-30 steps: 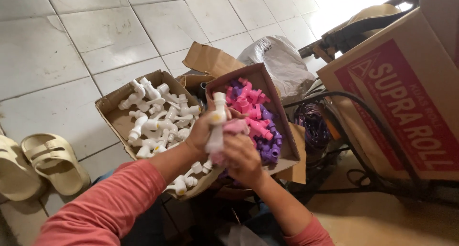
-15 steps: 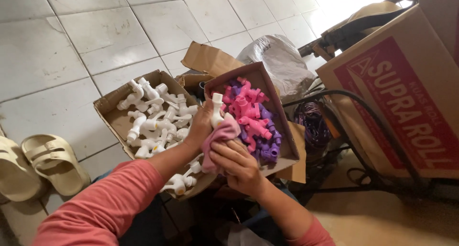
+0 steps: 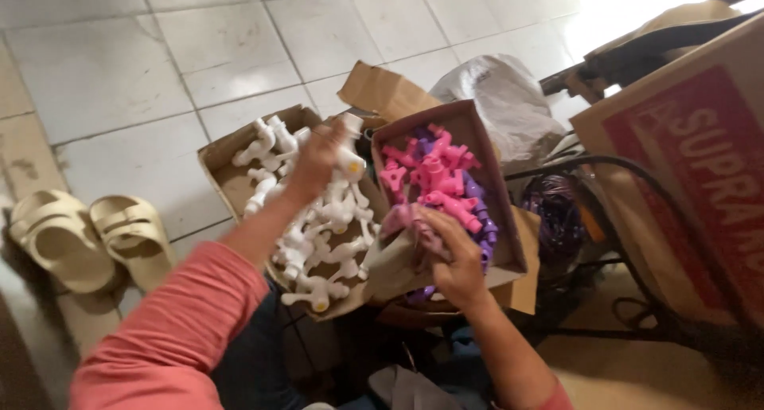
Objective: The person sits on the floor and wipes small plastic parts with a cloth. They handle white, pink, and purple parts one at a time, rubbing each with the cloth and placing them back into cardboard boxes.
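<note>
Head view: left hand (image 3: 317,157) clamped on white tap (image 3: 348,165); light, stiff plastic, held mid-body
Right hand (image 3: 452,255): closed on pink cloth (image 3: 414,223); soft

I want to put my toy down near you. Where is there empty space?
The grey tiled floor is bare beyond the box of white plastic taps and above the beige sandals. It is crowded on the other side: the box of pink and purple parts, a grey bag, black cables and a big red-printed carton sit close together.
</note>
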